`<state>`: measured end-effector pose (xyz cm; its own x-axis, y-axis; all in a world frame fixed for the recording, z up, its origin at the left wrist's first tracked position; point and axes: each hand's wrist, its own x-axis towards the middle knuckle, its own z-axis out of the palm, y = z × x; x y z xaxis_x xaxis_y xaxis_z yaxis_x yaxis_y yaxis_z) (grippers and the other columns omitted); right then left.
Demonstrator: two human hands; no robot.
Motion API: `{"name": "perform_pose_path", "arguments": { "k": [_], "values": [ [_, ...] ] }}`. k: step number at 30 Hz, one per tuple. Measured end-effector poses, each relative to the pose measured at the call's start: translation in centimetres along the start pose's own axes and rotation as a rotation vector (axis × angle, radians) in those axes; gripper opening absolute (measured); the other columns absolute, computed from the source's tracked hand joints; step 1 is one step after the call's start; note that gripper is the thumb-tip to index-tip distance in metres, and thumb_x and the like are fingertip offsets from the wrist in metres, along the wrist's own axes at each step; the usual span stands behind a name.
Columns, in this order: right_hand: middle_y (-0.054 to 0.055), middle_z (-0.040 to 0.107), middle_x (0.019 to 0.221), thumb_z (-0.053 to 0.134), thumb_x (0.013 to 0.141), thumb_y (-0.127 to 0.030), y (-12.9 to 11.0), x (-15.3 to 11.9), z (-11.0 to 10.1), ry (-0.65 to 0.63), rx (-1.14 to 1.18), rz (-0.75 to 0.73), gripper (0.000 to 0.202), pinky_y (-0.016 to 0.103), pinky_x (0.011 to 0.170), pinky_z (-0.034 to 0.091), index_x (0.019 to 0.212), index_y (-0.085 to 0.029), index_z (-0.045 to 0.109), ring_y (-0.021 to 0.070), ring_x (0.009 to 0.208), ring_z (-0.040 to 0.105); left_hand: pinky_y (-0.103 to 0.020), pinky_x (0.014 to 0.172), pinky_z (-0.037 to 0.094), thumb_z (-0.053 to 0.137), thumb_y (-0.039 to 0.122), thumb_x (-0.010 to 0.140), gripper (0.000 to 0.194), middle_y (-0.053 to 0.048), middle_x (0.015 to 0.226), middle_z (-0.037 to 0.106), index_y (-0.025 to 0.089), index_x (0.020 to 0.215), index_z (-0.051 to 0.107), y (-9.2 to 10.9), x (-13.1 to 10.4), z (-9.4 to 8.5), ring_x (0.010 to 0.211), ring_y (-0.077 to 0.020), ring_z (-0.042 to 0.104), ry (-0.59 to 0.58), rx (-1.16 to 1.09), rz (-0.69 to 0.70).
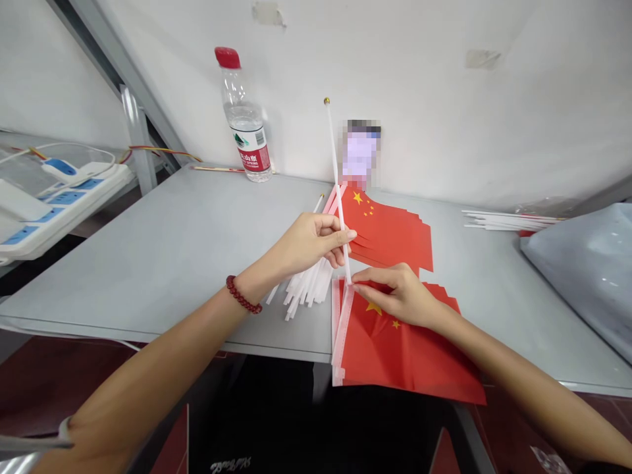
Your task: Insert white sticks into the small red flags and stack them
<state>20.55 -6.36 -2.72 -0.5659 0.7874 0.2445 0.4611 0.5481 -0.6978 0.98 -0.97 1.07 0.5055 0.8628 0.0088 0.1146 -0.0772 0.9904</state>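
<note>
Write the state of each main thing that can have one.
Slim white gold-tipped stick: held nearly upright in the left hand
Lower red rectangular starred flags: stacked, overhanging the flat grey table; top one pinched by the right hand
Upper red starred flags: fanned, lying down
Clear red-capped plastic bottle: standing, closed, partly filled
Thin white sticks at right: lying together

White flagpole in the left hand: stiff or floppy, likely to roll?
The white flagpole looks fairly stiff, standing straight above the left hand. It's probably light, being so slim. Set down, it might roll, unevenly perhaps, with that gold ball on its tip.
</note>
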Motion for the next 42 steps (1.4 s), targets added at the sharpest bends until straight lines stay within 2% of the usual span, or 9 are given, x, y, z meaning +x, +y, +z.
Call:
{"name": "perform_pose_path", "arguments": {
  "k": [9,15,20,26,29,35,37,39,42],
  "values": [
    [0.000,0.057,0.065,0.049,0.091,-0.037,-0.3,0.3,-0.5,-0.034,0.140,0.117,0.030,0.022,0.054,0.039,0.084,-0.015,0.068,0.0094,0.056,0.046,-0.023,0.056,0.052,0.065,0.038,0.078,0.025,-0.002,0.065,0.063,0.013,0.072,0.060,0.1,0.0,0.0,0.054,-0.0098,0.060,-0.002,-0.012,0.026],
    [-0.001,0.055,0.064,0.055,0.087,-0.030,0.0,0.6,-0.5,-0.087,0.309,0.149,0.023,0.023,0.055,0.038,0.075,-0.015,0.067,0.0094,0.058,0.044,-0.022,0.058,0.052,0.064,0.036,0.079,0.024,-0.002,0.069,0.065,0.013,0.071,0.062,0.2,-0.1,-0.5,0.058,-0.0093,0.061,-0.123,0.032,-0.020],
    [0.000,0.058,0.067,0.058,0.086,-0.028,-0.1,0.5,-0.2,-0.120,0.383,0.172,0.021,0.024,0.059,0.039,0.073,-0.015,0.068,0.0100,0.060,0.047,-0.021,0.055,0.048,0.066,0.034,0.076,0.022,-0.002,0.065,0.063,0.013,0.073,0.066,-0.1,-0.1,-1.0,0.059,-0.0096,0.060,-0.263,0.068,-0.145],
    [0.000,0.060,0.067,0.059,0.084,-0.033,-0.3,0.5,-0.4,-0.039,0.387,0.205,0.022,0.025,0.059,0.039,0.076,-0.016,0.069,0.0108,0.061,0.048,-0.024,0.062,0.049,0.071,0.030,0.071,0.017,-0.003,0.068,0.065,0.013,0.072,0.068,-0.6,0.0,-1.1,0.063,-0.0108,0.060,-0.353,-0.017,-0.227],
    [0.000,0.058,0.067,0.060,0.084,-0.033,-0.4,0.4,-0.7,-0.060,0.400,0.215,0.021,0.025,0.059,0.038,0.076,-0.016,0.068,0.0103,0.060,0.046,-0.022,0.057,0.047,0.071,0.031,0.071,0.019,-0.005,0.078,0.066,0.013,0.075,0.068,-0.5,0.2,-1.0,0.063,-0.0098,0.059,-0.239,-0.118,-0.226],
    [-0.001,0.053,0.065,0.057,0.086,-0.031,-0.7,0.3,-1.1,-0.278,0.444,0.185,0.022,0.024,0.055,0.035,0.074,-0.015,0.065,0.0083,0.057,0.040,-0.016,0.044,0.036,0.066,0.030,0.076,0.020,-0.003,0.073,0.062,0.011,0.073,0.064,-0.4,1.1,-2.3,0.055,-0.0049,0.052,0.293,-0.397,0.027],
    [-0.001,0.052,0.064,0.057,0.086,-0.031,-0.7,0.3,-1.1,-0.297,0.445,0.184,0.022,0.024,0.054,0.033,0.073,-0.015,0.064,0.0081,0.056,0.039,-0.016,0.043,0.036,0.067,0.027,0.075,0.017,-0.003,0.072,0.062,0.011,0.072,0.063,-0.5,1.3,-2.8,0.054,-0.0054,0.053,0.403,-0.382,0.056],
    [-0.002,0.050,0.063,0.056,0.086,-0.032,-0.6,0.3,-1.1,-0.286,0.458,0.192,0.023,0.023,0.053,0.032,0.072,-0.014,0.063,0.0078,0.055,0.037,-0.016,0.045,0.039,0.069,0.025,0.074,0.016,-0.003,0.069,0.062,0.010,0.071,0.063,-0.6,1.4,-3.0,0.054,-0.0057,0.054,0.396,-0.337,0.014],
    [-0.002,0.048,0.062,0.057,0.086,-0.033,-0.5,0.3,-1.0,-0.223,0.469,0.214,0.023,0.023,0.053,0.032,0.073,-0.014,0.062,0.0080,0.055,0.036,-0.017,0.050,0.044,0.070,0.025,0.073,0.016,-0.004,0.064,0.063,0.010,0.071,0.065,-0.6,1.1,-2.6,0.057,-0.0075,0.058,0.187,-0.274,-0.088]
  ]
}}
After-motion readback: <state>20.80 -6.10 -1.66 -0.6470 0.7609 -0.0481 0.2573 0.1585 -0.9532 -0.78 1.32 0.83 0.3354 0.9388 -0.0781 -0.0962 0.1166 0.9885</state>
